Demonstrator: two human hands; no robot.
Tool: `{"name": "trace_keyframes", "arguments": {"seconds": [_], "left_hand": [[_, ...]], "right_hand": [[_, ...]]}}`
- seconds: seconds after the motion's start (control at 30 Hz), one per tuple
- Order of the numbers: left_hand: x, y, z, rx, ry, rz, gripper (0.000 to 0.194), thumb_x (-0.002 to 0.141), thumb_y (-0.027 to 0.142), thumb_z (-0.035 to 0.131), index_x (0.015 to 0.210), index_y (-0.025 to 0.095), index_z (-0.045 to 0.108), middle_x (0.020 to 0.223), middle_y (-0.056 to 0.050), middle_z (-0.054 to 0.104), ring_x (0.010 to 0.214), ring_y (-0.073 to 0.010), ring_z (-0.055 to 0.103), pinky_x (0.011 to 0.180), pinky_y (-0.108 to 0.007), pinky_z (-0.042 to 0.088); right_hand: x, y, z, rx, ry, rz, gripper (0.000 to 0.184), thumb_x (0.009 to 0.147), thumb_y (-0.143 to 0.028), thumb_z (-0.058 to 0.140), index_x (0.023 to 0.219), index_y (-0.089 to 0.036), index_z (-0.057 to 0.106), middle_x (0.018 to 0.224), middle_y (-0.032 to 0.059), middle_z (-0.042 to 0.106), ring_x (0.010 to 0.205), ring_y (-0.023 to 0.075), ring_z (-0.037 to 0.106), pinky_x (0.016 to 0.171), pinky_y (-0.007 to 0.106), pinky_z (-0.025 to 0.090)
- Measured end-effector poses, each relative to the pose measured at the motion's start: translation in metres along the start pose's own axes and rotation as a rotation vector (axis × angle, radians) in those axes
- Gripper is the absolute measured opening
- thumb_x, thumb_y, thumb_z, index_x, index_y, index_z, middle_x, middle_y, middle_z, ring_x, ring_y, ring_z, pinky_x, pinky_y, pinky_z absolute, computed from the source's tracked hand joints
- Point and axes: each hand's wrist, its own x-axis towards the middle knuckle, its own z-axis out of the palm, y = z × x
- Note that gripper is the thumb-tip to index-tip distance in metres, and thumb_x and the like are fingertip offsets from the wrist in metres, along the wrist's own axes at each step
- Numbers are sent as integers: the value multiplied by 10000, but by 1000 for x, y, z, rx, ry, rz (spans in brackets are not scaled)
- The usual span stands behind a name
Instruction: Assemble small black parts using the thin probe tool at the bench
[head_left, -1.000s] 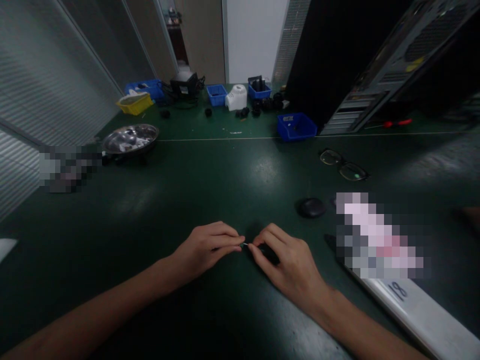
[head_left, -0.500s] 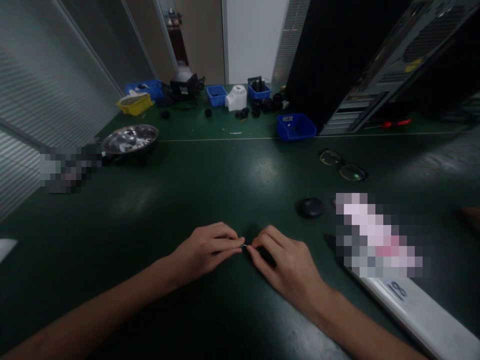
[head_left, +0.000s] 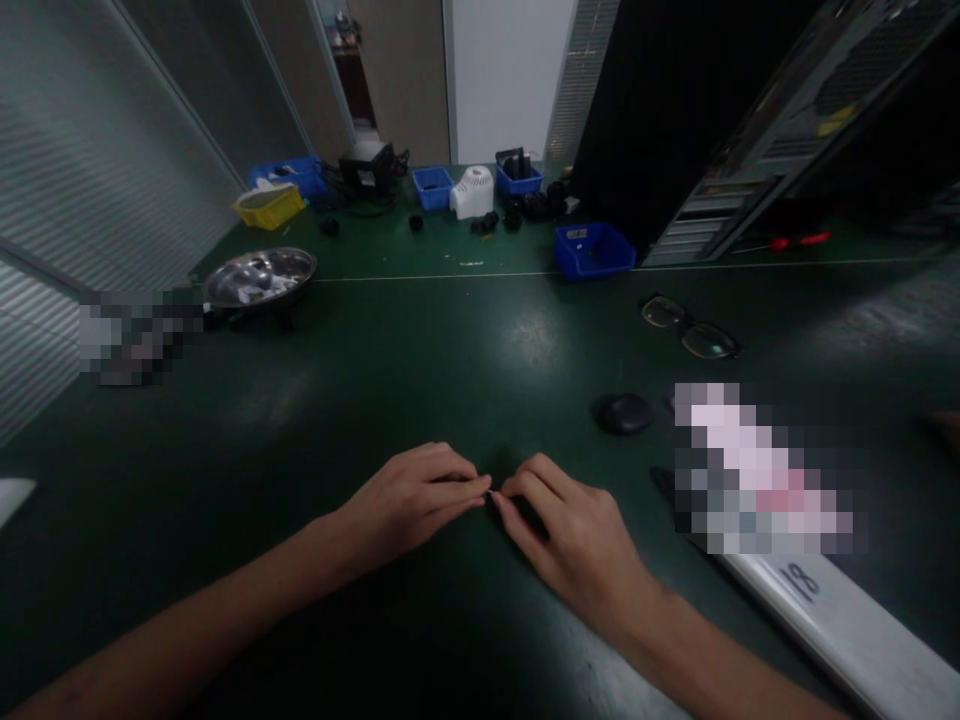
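My left hand (head_left: 420, 495) and my right hand (head_left: 574, 520) meet fingertip to fingertip low over the dark green table (head_left: 420, 380). Between them shows a tiny pale sliver (head_left: 491, 492), thin and light in colour, too small to name. The left thumb and fingers pinch its left end. On the other end, the right thumb and forefinger are closed, with the remaining fingers curled behind. Most of the piece is hidden by the fingertips. A black computer mouse (head_left: 626, 414) lies beyond my right hand.
Eyeglasses (head_left: 686, 326) and a long white case marked 18 (head_left: 825, 600) lie to the right. Farther back stand a steel bowl (head_left: 261, 278), a blue bin (head_left: 594, 250), a yellow tray (head_left: 270, 206) and a white plastic housing (head_left: 473, 194).
My fingertips have drawn slightly closer together, and less of the pale sliver shows between them. Both hands otherwise stay almost in the same place.
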Motion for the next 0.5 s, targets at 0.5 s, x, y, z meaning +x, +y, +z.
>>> {"name": "trace_keyframes", "arguments": {"seconds": [0.5], "left_hand": [[0,0,-1,69,-88,-79,425,996,191,554,1416,251,576,1079,-67,656,923,-163,571,779,-299,499]], "right_hand": [[5,6,-9,107,108,80,204,1029,-283,528,907,-198,667,877,30,639,745,136,629,678,262,487]]}}
